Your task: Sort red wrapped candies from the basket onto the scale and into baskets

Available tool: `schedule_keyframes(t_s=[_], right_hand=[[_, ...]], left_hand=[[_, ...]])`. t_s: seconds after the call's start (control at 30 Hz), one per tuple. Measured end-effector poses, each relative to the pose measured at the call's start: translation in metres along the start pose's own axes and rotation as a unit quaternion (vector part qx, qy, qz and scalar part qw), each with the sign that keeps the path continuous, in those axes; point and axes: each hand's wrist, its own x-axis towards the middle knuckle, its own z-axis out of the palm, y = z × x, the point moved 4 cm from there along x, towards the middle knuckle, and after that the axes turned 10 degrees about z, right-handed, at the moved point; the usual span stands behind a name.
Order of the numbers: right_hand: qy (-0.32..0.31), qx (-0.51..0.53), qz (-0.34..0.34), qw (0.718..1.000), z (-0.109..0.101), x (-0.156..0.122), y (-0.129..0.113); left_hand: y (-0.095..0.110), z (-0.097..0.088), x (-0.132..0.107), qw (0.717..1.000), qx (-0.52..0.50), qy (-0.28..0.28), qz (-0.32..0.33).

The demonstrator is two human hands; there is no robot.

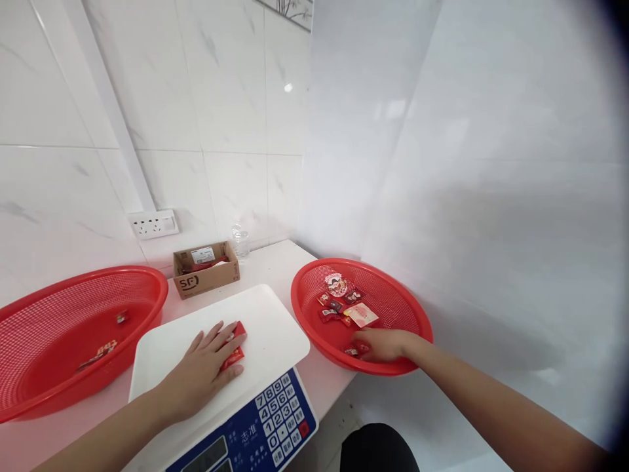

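Observation:
My left hand point(209, 360) rests over the white weighing pan point(265, 314) of a digital scale. Its fingers and thumb lie around a flat red packet point(232, 354) with printed patterns, partly hidden beneath them. My right hand point(383, 345) reaches down inside the right red plastic basket point(407, 295), near its front wall. The curled fingers close on a small red-wrapped packet point(351, 352); part of it is covered. Farther back in that basket are several small wrapped pieces point(334, 307), a pink-and-white card point(362, 315) and a round printed packet point(336, 284).
Another red basket point(152, 295) stands at the left with a few small packets inside. Behind the scale are an open cardboard box point(209, 280) and a clear plastic cup point(240, 240). The scale's blue keypad panel point(255, 426) faces me. Tiled walls bound the white table point(280, 262).

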Motion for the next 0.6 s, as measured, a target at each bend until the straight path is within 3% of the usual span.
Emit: schedule_keyframes(t_s=[0.17, 0.33, 0.6], right_hand=[[-0.076, 0.042, -0.056, 0.995, 0.005, 0.000, -0.024], [-0.149, 0.097, -0.035, 0.983, 0.009, 0.011, -0.026], [-0.249, 0.274, -0.021, 0.929, 0.017, 0.018, -0.027]], left_hand=[[-0.008, 0.004, -0.002, 1.000, 0.015, 0.011, 0.001], [-0.010, 0.008, 0.000, 0.999, 0.030, 0.022, 0.009], [-0.013, 0.011, 0.000, 0.999, 0.031, 0.037, 0.015]])
